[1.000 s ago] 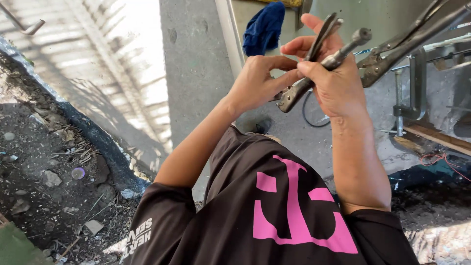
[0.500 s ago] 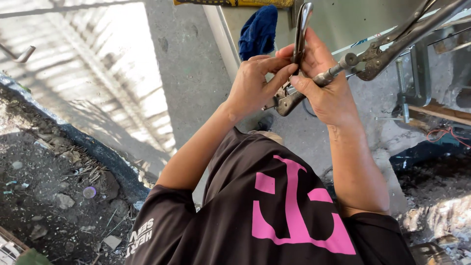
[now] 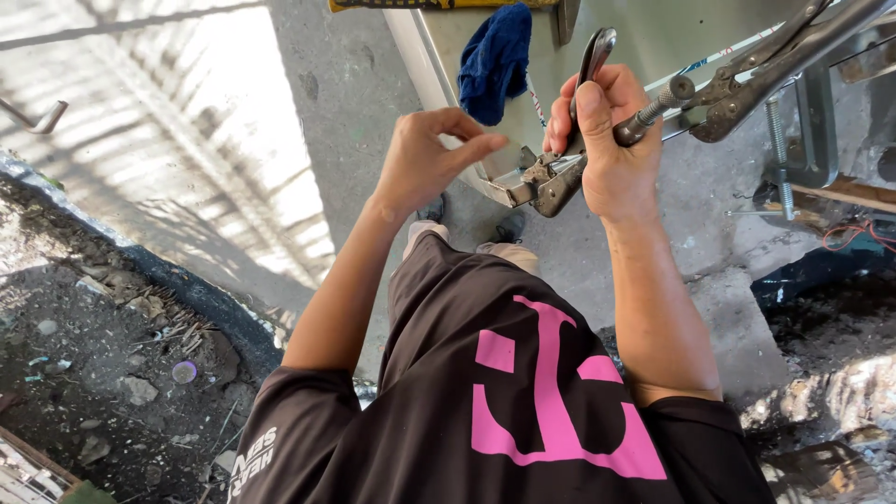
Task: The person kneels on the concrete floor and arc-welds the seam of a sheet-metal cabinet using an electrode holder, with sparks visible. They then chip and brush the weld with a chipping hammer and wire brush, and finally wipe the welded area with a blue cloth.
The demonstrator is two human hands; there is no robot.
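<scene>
Steel locking pliers [image 3: 574, 140] sit in the right hand [image 3: 607, 140] of a person in a black shirt with a pink print, the fingers wrapped tight round both handles and the thumb laid along the upper one. The jaws bite on the corner of a pale metal panel [image 3: 499, 182] that stands upright in front of the person, above a concrete floor [image 3: 345, 112]. The left hand [image 3: 425, 159] hangs just beside that corner, touching nothing, its thumb and forefinger curled towards each other with a gap between them. A blue rag [image 3: 495, 61] hangs over the panel higher up, and a second pair of locking pliers [image 3: 775, 75] reaches in from the right. The tool looks heavy for its size, rigid and hard, unlikely to slip once locked; the handles, well back from the jaws, seem the sound place to grip. The thin panel edge may flex and could be sharp.
</scene>
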